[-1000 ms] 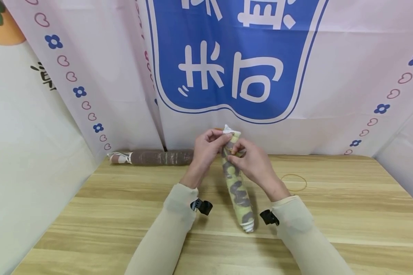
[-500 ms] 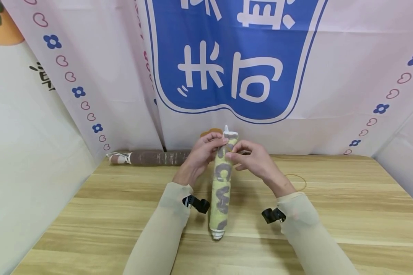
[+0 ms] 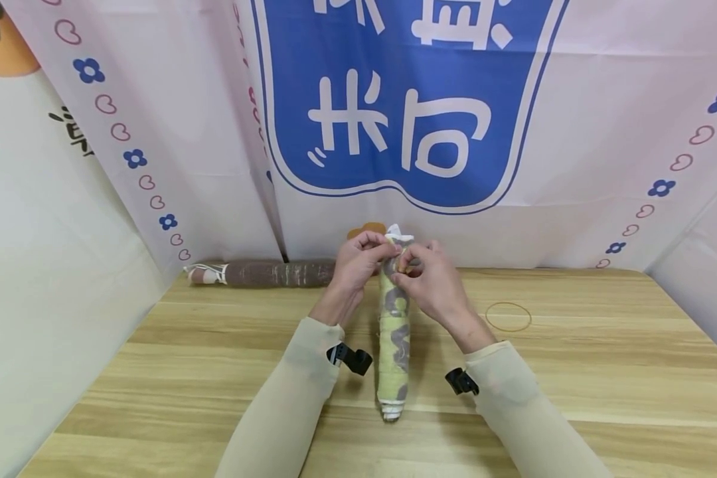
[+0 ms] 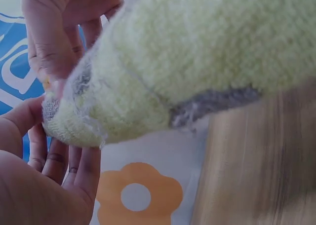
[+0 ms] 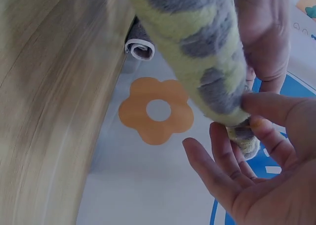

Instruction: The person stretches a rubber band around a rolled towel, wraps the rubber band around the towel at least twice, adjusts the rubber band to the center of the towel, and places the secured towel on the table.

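A towel rolled into a long tube, pale yellow-green with grey patches (image 3: 393, 358), points away from me in the head view, white edging at both ends. My left hand (image 3: 356, 269) grips it near the far end with thumb and fingers. On the other side, my right hand (image 3: 435, 282) pinches a small orange-yellow bit, which looks like part of a rubber band (image 5: 256, 120), against the roll. Just past those fingertips the rolled towel (image 5: 212, 47) narrows in the right wrist view. The rest of the band is hidden by fingers and cloth.
A brown rolled towel (image 3: 275, 273) lies along the table's back edge at left, its left end tied. Another thin rubber band (image 3: 508, 330) lies on the wooden table (image 3: 573, 385) to the right. A printed cloth backdrop (image 3: 215, 199) hangs behind.
The towel's near end has swung left, then slightly back to the right, and the roll has turned so different patches show. Both hands stay at its far end.
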Tool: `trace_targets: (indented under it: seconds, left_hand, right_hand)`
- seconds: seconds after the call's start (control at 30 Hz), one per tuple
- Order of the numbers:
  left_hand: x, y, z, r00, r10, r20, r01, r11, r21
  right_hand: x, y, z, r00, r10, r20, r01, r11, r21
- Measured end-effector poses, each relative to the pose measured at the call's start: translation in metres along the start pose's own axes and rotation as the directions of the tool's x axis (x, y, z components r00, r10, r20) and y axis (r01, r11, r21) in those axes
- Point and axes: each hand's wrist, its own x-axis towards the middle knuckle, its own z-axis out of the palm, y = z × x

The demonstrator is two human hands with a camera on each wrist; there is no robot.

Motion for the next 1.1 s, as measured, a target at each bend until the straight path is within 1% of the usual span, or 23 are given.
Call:
trace_targets:
  seconds: [0.23, 0.37, 0.5, 0.63, 0.8, 0.87, 0.93, 1.03, 1.1]
  left_hand:
    - [-0.0011, 0.0034, 0.0006, 0.999, -0.014, -0.033, 0.015, 1.000, 0.005]
    - [-0.0017, 0.0040, -0.0001, 0.999, -0.031, -0.037, 0.031, 0.999, -0.007]
    - [-0.0012, 0.0033, -0.0006, 0.999, -0.030, -0.034, 0.030, 0.999, -0.019]
    - [-0.0006, 0.0023, -0.0005, 0.999, -0.022, -0.034, 0.021, 0.999, -0.027]
    - [-0.0011, 0.0024, -0.0012, 0.999, -0.002, -0.035, 0.001, 1.000, -0.026]
    - [-0.0015, 0.0030, -0.0015, 0.999, 0.022, -0.037, -0.023, 0.999, -0.029]
    - [-0.0019, 0.0035, -0.0016, 0.997, 0.052, -0.049, -0.054, 0.998, -0.037]
    - [-0.0021, 0.0044, -0.0012, 0.993, 0.090, -0.072, -0.094, 0.994, -0.058]
    - [-0.0021, 0.0046, -0.0010, 0.992, 0.103, -0.078, -0.108, 0.992, -0.060]
  right_hand:
    - [-0.0011, -0.0005, 0.0047, 0.996, -0.089, -0.020, 0.087, 0.991, -0.102]
    - [-0.0011, 0.0006, 0.0056, 0.989, -0.146, -0.026, 0.140, 0.976, -0.165]
    - [-0.0013, 0.0017, 0.0058, 0.984, -0.180, -0.007, 0.174, 0.959, -0.224]
    - [-0.0014, 0.0018, 0.0052, 0.980, -0.200, 0.014, 0.198, 0.948, -0.250]
    - [0.0002, 0.0035, 0.0029, 0.974, -0.225, 0.017, 0.223, 0.945, -0.238]
    - [0.0003, 0.0031, 0.0003, 0.977, -0.214, 0.023, 0.213, 0.950, -0.228]
    - [0.0001, 0.0013, -0.0019, 0.982, -0.186, 0.036, 0.189, 0.956, -0.223]
    - [-0.0015, -0.0036, -0.0016, 0.992, -0.109, 0.055, 0.119, 0.967, -0.224]
    - [-0.0019, -0.0057, 0.0015, 0.997, -0.066, 0.050, 0.076, 0.969, -0.235]
